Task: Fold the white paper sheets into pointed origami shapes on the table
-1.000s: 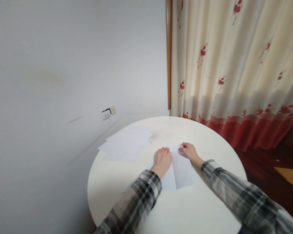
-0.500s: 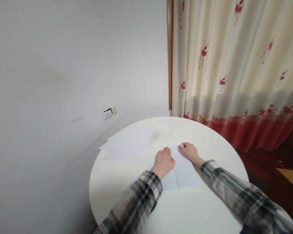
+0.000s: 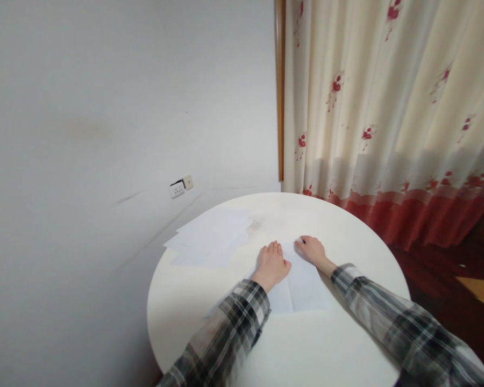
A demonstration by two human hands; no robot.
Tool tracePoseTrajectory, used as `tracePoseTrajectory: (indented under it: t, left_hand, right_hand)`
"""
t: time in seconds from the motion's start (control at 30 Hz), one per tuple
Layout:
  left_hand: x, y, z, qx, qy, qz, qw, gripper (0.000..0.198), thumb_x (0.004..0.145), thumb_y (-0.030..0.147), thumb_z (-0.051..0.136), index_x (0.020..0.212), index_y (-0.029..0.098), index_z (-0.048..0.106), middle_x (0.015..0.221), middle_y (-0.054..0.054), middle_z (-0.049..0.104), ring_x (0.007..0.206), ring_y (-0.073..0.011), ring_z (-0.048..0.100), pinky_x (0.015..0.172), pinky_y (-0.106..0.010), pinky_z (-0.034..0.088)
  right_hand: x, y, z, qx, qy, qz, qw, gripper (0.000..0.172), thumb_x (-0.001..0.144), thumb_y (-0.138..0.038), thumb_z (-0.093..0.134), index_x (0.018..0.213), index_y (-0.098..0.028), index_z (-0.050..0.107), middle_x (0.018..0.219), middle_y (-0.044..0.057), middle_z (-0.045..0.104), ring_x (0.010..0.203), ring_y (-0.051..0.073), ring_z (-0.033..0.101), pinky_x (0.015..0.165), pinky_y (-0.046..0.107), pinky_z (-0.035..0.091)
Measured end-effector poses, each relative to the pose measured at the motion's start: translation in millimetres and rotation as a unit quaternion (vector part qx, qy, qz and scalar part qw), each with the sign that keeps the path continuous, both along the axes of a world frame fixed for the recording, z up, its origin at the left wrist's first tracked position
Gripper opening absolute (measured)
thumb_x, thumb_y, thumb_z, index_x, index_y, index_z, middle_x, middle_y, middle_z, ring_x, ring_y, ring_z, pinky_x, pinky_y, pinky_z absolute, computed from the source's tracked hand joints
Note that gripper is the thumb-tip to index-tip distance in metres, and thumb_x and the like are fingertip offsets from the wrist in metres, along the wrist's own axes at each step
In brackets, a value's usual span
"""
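Observation:
A white sheet of paper (image 3: 306,290) with a crease down its middle lies on the round white table (image 3: 306,344). My left hand (image 3: 273,267) rests flat on the sheet, left of the crease, its fingers stretched toward the far edge. At the far right corner, my right hand (image 3: 311,250) pinches the sheet's edge between thumb and fingers. My left forearm hides part of the sheet's left side.
Several loose white sheets (image 3: 213,236) overlap at the table's far left, near the wall. A wall socket (image 3: 177,189) sits just above the table's height. Behind the table on the right hangs a flowered curtain (image 3: 371,107).
My left hand has shifted very slightly to the right and away on the sheet. My right hand keeps its hold at the far corner.

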State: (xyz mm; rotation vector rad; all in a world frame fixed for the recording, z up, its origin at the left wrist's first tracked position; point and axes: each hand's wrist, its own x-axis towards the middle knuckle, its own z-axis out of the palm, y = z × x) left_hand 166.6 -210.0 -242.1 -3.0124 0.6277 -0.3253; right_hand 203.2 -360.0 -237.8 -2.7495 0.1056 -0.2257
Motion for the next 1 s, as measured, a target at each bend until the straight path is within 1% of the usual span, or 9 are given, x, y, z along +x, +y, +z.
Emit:
tracePoseTrajectory:
  t: [0.13,0.33,0.6,0.8,0.9,1.0]
  left_hand:
    - [-0.3,-2.9,1.1,-0.002,-0.006,0.012,1.0,0.054,0.079,0.027,0.034,0.124,-0.001,0.038,0.131,-0.019,0.037,0.121,-0.0263,0.032,0.099,-0.038,0.024]
    - [-0.7,-4.0,2.1,0.002,0.008,0.021,1.0,0.054,0.079,0.026,0.034,0.126,-0.001,0.036,0.133,-0.019,0.035,0.122,-0.0269,0.031,0.1,-0.04,0.023]
    - [-0.4,-5.7,2.2,0.002,0.011,0.025,1.0,0.056,0.079,0.026,0.032,0.126,-0.004,0.035,0.133,-0.02,0.034,0.123,-0.0274,0.03,0.102,-0.04,0.02]
    - [-1.3,-6.6,0.2,-0.011,0.018,0.033,0.999,0.055,0.08,0.026,0.033,0.128,-0.002,0.034,0.134,-0.018,0.032,0.125,-0.0262,0.027,0.103,-0.039,0.019]
    - [-0.4,-5.4,-3.2,-0.018,0.02,0.034,0.999,0.056,0.081,0.028,0.032,0.129,0.0,0.032,0.136,-0.016,0.03,0.126,-0.0247,0.024,0.103,-0.039,0.019]
    - [2.9,-2.6,-5.5,-0.026,0.03,0.031,0.999,0.056,0.082,0.029,0.029,0.13,0.002,0.03,0.138,-0.014,0.027,0.128,-0.0227,0.021,0.103,-0.04,0.019]
  right_hand:
    - [0.7,0.4,0.5,-0.002,0.003,0.002,1.0,0.03,0.081,-0.035,0.041,0.076,-0.016,0.064,0.084,0.01,0.066,0.077,0.018,0.057,0.055,0.024,0.028]
    - [1.4,0.4,-1.0,-0.001,-0.003,0.004,1.0,0.029,0.081,-0.033,0.041,0.078,-0.016,0.064,0.085,0.01,0.066,0.078,0.017,0.057,0.056,0.023,0.029]
    - [1.6,-1.4,0.5,0.008,-0.011,0.01,1.0,0.029,0.081,-0.03,0.041,0.074,-0.015,0.064,0.082,0.011,0.066,0.076,0.017,0.057,0.057,0.024,0.028]
    - [3.2,-3.6,-2.1,0.021,-0.027,0.013,0.999,0.027,0.08,-0.029,0.043,0.07,-0.015,0.064,0.078,0.009,0.066,0.073,0.016,0.055,0.056,0.023,0.028]
    - [5.5,-5.5,-4.0,0.031,-0.038,0.01,0.999,0.029,0.081,-0.034,0.044,0.07,-0.015,0.063,0.075,0.008,0.065,0.068,0.015,0.054,0.054,0.023,0.027]
    - [5.6,-7.6,-4.0,0.045,-0.04,0.01,0.998,0.041,0.08,-0.047,0.042,0.068,-0.014,0.062,0.067,0.006,0.063,0.06,0.014,0.053,0.051,0.022,0.027]
